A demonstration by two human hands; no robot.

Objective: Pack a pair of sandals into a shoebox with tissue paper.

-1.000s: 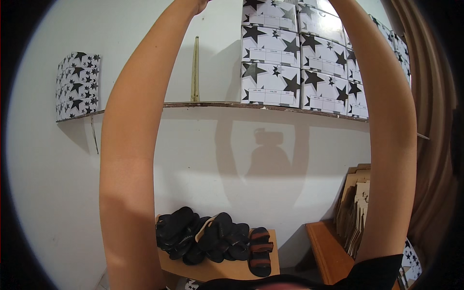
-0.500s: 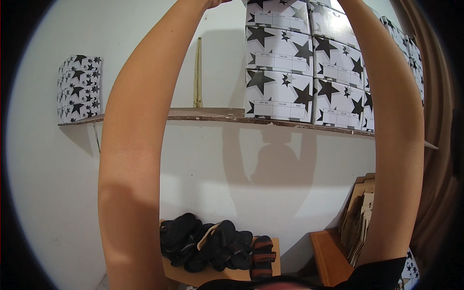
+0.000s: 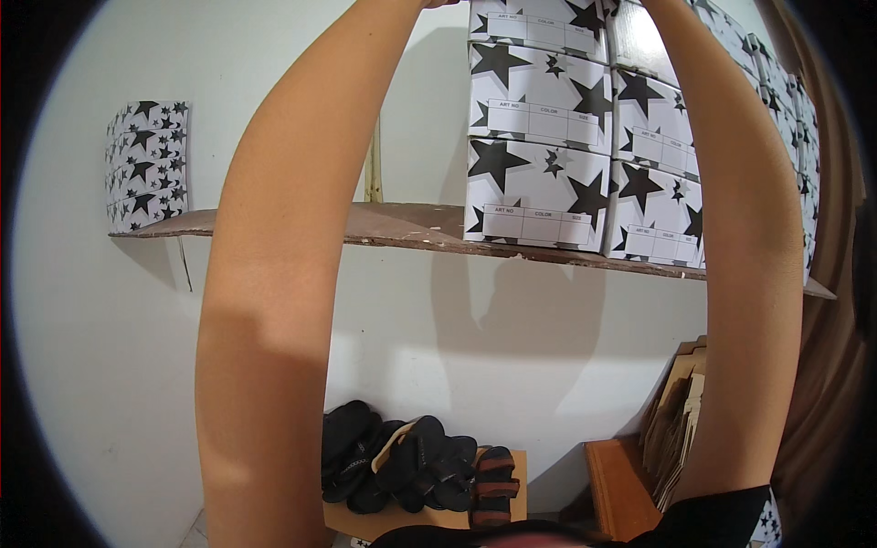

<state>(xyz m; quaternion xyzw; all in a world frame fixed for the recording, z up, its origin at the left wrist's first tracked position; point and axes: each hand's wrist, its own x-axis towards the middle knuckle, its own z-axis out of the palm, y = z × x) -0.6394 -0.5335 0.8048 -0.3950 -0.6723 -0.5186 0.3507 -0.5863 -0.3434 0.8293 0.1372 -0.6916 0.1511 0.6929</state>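
Head view looks up along both bare forearms, which rise from the lower edge to the top of the picture. The left forearm [image 3: 274, 301] and the right forearm [image 3: 740, 274] reach toward the top of a stack of star-printed shoeboxes [image 3: 539, 128] on a brown wooden shelf [image 3: 402, 224]. Both hands are cut off by the upper edge, apart from a sliver of the left hand [image 3: 438, 4], so whether either hand is spread, pressed flat or gripping a box cannot be told.

The stack stands at the right part of the shelf, several boxes high and more than one wide, reaching past the top of the frame; the arms straddle its left column. These look like thin cardboard shoeboxes with lids: probably light, fairly stiff at the corners but easy to dent on the broad faces, with a smooth printed skin that may slip. A lid could lift off if pulled alone, so a hold on the two opposite side walls below the lid rim seems safest.

A smaller stack of like boxes [image 3: 146, 164] sits at the shelf's left end. Below, dark sandals [image 3: 411, 461] lie heaped on a low cardboard box, with flat cardboard sheets [image 3: 676, 411] leaning at the right.
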